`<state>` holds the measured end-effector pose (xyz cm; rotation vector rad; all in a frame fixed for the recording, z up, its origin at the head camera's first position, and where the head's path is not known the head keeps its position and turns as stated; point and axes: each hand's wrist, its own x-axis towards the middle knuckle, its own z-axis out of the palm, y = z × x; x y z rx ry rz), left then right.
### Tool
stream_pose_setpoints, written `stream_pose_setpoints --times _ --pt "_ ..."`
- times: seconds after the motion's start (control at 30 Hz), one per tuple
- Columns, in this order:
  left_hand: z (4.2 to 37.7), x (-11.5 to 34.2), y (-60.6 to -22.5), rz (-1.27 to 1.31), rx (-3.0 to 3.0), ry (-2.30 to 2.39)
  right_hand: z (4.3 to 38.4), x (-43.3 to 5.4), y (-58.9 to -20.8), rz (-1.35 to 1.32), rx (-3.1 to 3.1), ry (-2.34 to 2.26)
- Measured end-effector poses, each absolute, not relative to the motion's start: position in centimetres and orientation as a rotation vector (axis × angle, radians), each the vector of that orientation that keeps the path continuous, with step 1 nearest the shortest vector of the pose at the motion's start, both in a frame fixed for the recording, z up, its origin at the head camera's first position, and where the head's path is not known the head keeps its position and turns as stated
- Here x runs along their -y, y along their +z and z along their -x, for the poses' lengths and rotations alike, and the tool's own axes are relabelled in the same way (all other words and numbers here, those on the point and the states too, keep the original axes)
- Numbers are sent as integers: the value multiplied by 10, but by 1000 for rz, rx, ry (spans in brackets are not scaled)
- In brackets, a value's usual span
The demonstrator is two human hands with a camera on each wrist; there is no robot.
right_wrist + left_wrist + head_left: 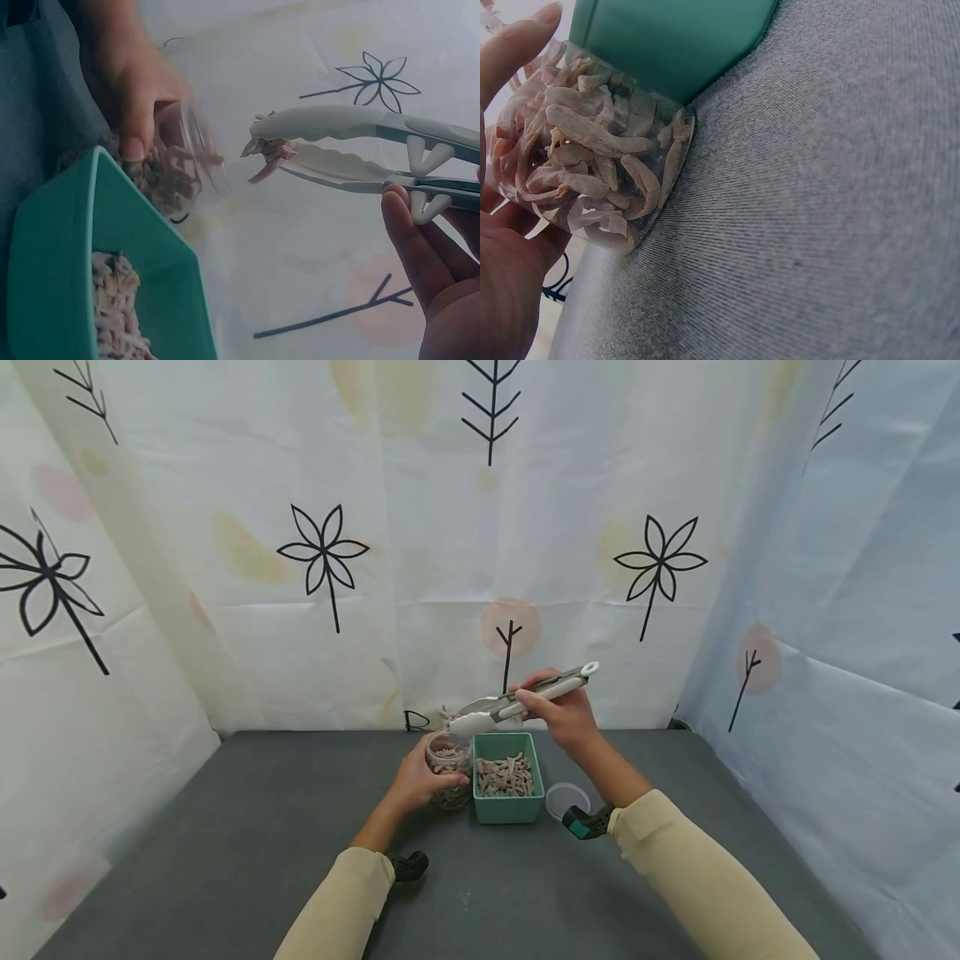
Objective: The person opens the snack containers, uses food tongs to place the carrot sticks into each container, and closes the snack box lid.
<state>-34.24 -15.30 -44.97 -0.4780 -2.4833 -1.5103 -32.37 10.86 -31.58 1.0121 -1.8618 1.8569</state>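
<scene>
My left hand [417,779] grips a clear plastic jar [652,196] around its side, thumb across the front. Pale, dried strips [585,135] fill much of the jar, which stands on the table with its mouth uncovered. In my right hand [561,710] is a pair of tongs [525,697] with white scalloped heads and grey handles. A small bunch of strips [271,150] is pinched between the heads, just off the jar's rim [206,150] in the right wrist view. Beside the jar sits a green rectangular bin [508,811] with more strips [505,776] inside.
A clear round lid [567,801] lies right of the green bin, close to my right wrist. Under everything is a dark grey tabletop [480,893]. A white patterned curtain [420,568] hangs behind and along both sides.
</scene>
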Motion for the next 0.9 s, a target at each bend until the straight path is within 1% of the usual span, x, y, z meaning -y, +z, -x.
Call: stream_pose_setpoints --times 0.23,0.47,0.73,0.9 --pt "343 152 -450 451 2477 -1547 324 -96 -325 -985 1864 1909" --pt "343 152 -449 431 2483 -1547 323 -94 -332 -922 1933 1922" --pt "342 152 -449 427 2489 -1546 305 -95 -321 -956 1965 1892" --pt "341 151 -448 414 2489 -1545 314 -99 -328 -965 1953 1905"
